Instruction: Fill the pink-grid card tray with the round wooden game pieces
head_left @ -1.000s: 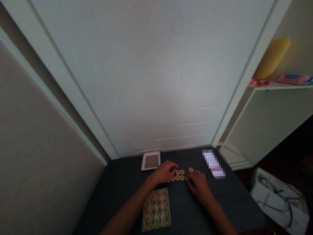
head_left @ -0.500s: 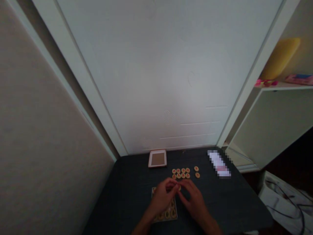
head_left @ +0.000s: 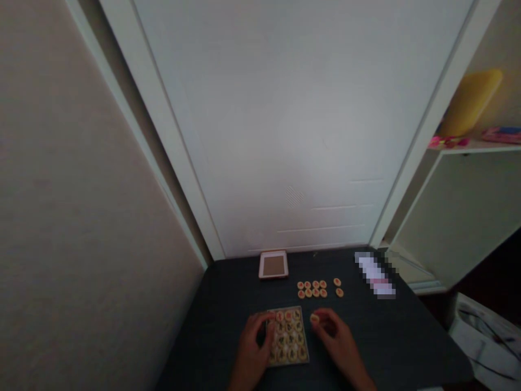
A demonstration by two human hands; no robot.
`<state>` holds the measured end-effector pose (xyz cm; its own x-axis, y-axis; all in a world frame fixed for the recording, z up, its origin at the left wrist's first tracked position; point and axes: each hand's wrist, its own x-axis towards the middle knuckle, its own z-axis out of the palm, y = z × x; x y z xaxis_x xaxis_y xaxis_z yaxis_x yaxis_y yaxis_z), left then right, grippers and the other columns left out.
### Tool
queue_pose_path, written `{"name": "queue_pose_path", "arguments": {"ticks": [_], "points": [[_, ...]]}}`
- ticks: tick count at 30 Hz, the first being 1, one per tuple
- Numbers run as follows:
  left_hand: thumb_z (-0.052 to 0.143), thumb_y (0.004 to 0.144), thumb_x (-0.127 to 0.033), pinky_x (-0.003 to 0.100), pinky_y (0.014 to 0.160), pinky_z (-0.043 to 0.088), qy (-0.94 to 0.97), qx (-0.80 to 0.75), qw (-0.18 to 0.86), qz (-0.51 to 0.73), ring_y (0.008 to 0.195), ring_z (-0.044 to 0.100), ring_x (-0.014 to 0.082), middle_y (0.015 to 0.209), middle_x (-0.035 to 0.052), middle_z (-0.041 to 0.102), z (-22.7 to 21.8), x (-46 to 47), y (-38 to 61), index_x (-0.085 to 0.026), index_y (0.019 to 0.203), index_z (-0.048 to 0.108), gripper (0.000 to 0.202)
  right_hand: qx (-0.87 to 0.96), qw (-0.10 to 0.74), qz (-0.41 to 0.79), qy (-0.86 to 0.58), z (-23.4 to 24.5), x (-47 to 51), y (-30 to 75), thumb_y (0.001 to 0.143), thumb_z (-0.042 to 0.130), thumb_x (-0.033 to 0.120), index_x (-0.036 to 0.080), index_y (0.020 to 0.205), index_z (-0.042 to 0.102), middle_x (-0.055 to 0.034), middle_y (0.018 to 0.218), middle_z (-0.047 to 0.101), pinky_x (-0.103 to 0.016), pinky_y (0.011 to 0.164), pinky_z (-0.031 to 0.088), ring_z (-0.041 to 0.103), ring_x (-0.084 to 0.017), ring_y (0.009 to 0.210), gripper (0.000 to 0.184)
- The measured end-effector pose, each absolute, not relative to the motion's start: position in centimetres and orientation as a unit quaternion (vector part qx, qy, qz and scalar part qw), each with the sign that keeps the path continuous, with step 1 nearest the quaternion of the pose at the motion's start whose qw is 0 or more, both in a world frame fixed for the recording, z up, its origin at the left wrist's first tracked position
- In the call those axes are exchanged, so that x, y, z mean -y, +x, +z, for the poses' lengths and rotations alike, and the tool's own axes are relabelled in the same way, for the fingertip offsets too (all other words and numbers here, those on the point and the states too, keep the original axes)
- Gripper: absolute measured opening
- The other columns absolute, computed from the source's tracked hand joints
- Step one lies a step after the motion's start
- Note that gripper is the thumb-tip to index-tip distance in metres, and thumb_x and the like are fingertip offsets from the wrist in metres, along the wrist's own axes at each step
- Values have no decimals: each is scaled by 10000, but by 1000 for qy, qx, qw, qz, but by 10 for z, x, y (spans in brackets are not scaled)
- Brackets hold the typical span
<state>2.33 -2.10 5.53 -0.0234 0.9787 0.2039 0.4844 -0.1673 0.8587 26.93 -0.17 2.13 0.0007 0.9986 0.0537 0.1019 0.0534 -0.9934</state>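
Observation:
My right hand (head_left: 337,339) pinches a round Chinese chess piece (head_left: 314,319) between thumb and fingertips, just above the table to the right of the square box. The box (head_left: 307,347) holds rows of round pale pieces, mostly with black characters and a few red ones at its far side. My left hand (head_left: 253,342) is at the box's left edge, thumb and index finger curved apart over its far left corner and covering some pieces there. Beyond the hands, two rows of red-marked Chinese chess pieces (head_left: 316,284) lie on the table, with a separate pair (head_left: 337,282) to their right.
On the dark table (head_left: 220,309), a shallow white-rimmed lid or tray (head_left: 273,252) lies at the back, near the white panel (head_left: 260,136). A pixelated item (head_left: 374,275) is at the back right. A white box with cables (head_left: 484,336) stands beyond the table's right edge.
My hands have moved apart from where they met around a piece. My left hand is now at the box, my right hand has the piece. The view has shifted slightly left.

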Motion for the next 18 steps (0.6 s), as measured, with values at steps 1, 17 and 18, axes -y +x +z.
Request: {"name": "queue_pose_path", "arguments": {"ticks": [1, 17, 18], "points": [[567, 952, -399, 415, 1004, 506, 653, -571, 265, 422, 1103, 644, 259, 1139, 77, 714, 52, 19, 20, -254, 1086, 714, 246, 529, 489, 466, -514, 18, -1, 269, 847, 686, 546, 205, 983, 709, -67, 893, 754, -328, 764, 568, 718, -247, 846, 368], [588, 937, -277, 356, 918, 470, 786, -525, 202, 256, 1007, 644, 229, 1046, 25, 729, 56, -28, 42, -267, 1022, 697, 138, 602, 465, 347, -549, 5, -37, 228, 860, 635, 441, 202, 860, 734, -48, 761, 729, -281, 649, 527, 679, -208, 692, 259], [579, 944, -281, 354, 914, 468, 787, -526, 200, 253, 1003, 644, 227, 1037, 23, 729, 55, -29, 42, -267, 1008, 696, 134, 602, 465, 337, -555, 4, -38, 226, 850, 645, 428, 204, 842, 734, -49, 756, 719, -282, 645, 518, 668, -208, 687, 242]]}}
